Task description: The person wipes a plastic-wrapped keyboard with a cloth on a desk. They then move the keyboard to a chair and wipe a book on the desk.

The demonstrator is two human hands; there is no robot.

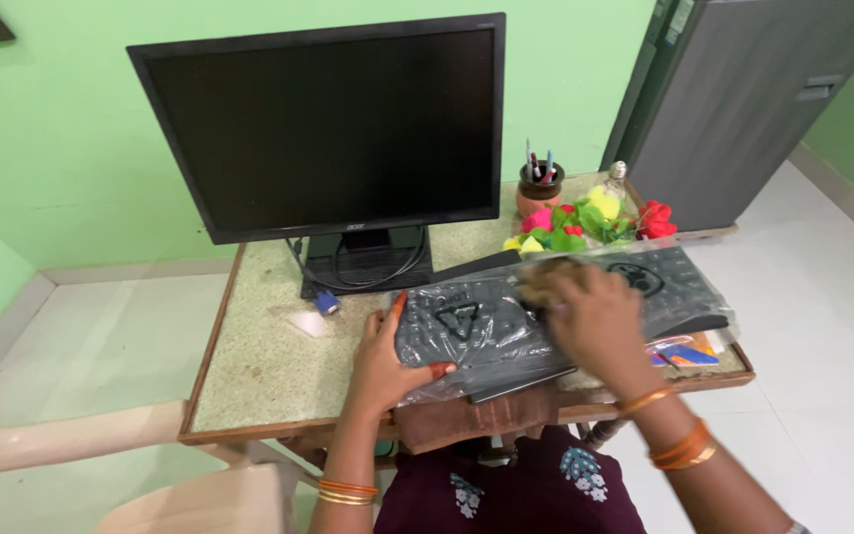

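Left hand grips the end of the black keyboard in clear plastic wrap, steadying it at the speckled worktop's front edge; right hand presses flat on top.

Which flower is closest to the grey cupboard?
The red flower at the right end of the bunch. It sits nearest the grey cupboard, while the yellow flower and the pink flower lie further left, toward the pen pot.
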